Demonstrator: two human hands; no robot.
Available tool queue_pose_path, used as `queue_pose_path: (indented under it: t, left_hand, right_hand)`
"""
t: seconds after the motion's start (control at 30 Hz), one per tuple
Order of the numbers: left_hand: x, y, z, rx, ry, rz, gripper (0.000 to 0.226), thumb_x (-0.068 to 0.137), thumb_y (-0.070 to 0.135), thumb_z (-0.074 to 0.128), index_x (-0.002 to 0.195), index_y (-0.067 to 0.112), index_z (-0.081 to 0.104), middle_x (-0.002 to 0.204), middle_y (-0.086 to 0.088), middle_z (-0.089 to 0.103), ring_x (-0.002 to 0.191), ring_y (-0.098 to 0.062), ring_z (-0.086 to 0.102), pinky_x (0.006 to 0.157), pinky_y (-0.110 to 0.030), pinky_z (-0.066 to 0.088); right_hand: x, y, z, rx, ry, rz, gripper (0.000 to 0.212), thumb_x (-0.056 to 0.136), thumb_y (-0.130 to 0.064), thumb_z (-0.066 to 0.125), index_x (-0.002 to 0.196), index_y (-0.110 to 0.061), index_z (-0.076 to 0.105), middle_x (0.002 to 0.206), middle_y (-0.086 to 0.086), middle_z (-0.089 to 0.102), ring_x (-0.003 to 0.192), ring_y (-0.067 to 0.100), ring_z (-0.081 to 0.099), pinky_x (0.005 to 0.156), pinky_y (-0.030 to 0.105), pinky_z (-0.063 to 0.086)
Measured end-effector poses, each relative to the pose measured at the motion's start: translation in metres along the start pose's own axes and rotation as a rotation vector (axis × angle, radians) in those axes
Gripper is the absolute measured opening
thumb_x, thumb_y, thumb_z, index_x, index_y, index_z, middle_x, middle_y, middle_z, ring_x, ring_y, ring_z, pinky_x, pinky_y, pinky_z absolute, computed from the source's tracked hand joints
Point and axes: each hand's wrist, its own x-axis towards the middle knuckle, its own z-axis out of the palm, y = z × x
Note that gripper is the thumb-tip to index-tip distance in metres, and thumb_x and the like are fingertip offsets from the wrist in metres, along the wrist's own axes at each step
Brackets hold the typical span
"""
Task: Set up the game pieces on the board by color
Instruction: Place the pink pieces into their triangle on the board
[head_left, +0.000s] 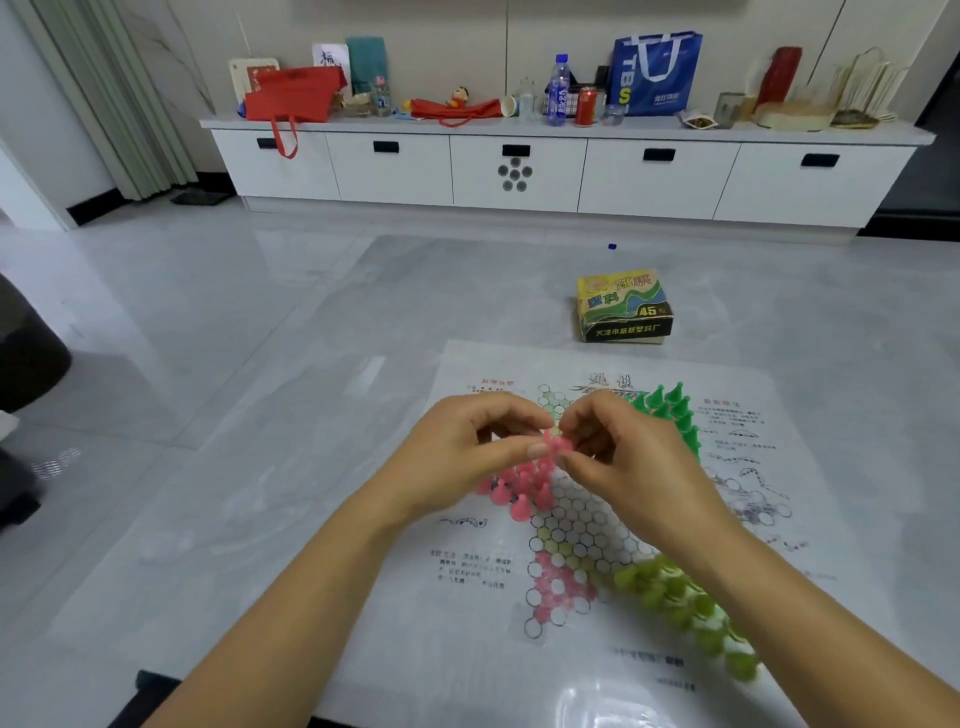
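A paper game board (587, 525) with a star of hexagon cells lies on the table. Above its middle, my left hand (467, 452) and my right hand (623, 457) meet, and both pinch small pink pieces (558, 446) between fingertips. A cluster of pink pieces (519, 491) stands on the board's left point, partly hidden under my left hand. Green pieces (670, 410) stand at the upper right point. Yellow-green pieces (685, 608) fill the lower right point, partly hidden by my right forearm.
The game's box (623, 306) sits on the table beyond the board. A small blue object (612, 246) lies further back. A white cabinet (519, 171) with bags, bottles and a can stands along the far wall.
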Motion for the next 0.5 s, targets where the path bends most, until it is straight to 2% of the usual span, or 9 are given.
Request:
queue_pose_path:
  t: [0.07,0.17,0.3,0.37,0.5]
  left_hand:
    - [-0.010,-0.011,-0.008,-0.038,0.132,-0.062,0.015,0.080,0.013,0.066,0.089,0.025,0.066,0.080,0.009,0.065,0.070,0.004,0.057,0.069,-0.016,0.047]
    - [-0.016,-0.037,-0.018,0.021,0.349,-0.211,0.014,0.079,0.011,0.067,0.081,0.025,0.064,0.072,0.008,0.060,0.060,0.003,0.050,0.060,-0.004,0.038]
    - [-0.016,-0.058,-0.019,0.115,0.253,-0.395,0.014,0.076,0.012,0.070,0.086,0.018,0.062,0.069,0.007,0.056,0.052,-0.002,0.044,0.051,-0.005,0.035]
    - [-0.016,-0.060,-0.016,0.202,0.192,-0.403,0.020,0.075,0.014,0.071,0.091,0.018,0.060,0.073,0.007,0.056,0.058,-0.005,0.047,0.057,-0.008,0.037]
    - [-0.016,-0.060,-0.016,0.345,0.176,-0.396,0.023,0.075,0.017,0.072,0.093,0.022,0.058,0.085,0.004,0.057,0.074,-0.012,0.051,0.074,-0.025,0.042]
  right_hand:
    - [-0.005,0.004,0.001,-0.063,-0.081,0.039,0.015,0.081,-0.018,0.066,0.091,-0.024,0.056,0.083,-0.010,0.064,0.077,0.004,0.060,0.071,0.021,0.051]
    - [-0.009,0.010,0.005,-0.183,-0.187,0.094,0.009,0.082,-0.022,0.065,0.090,-0.022,0.060,0.088,-0.008,0.066,0.082,0.008,0.061,0.078,0.027,0.052]
    - [-0.010,0.012,0.012,-0.266,-0.266,0.121,0.010,0.081,-0.027,0.065,0.089,-0.023,0.062,0.089,-0.010,0.062,0.083,0.009,0.056,0.076,0.028,0.049]
    - [-0.011,0.013,0.016,-0.276,-0.286,0.137,0.010,0.080,-0.028,0.066,0.087,-0.023,0.062,0.088,-0.009,0.062,0.082,0.010,0.056,0.076,0.031,0.050]
    - [-0.010,0.012,0.018,-0.309,-0.300,0.162,0.012,0.079,-0.028,0.067,0.087,-0.021,0.064,0.087,-0.007,0.065,0.082,0.011,0.059,0.077,0.032,0.052]
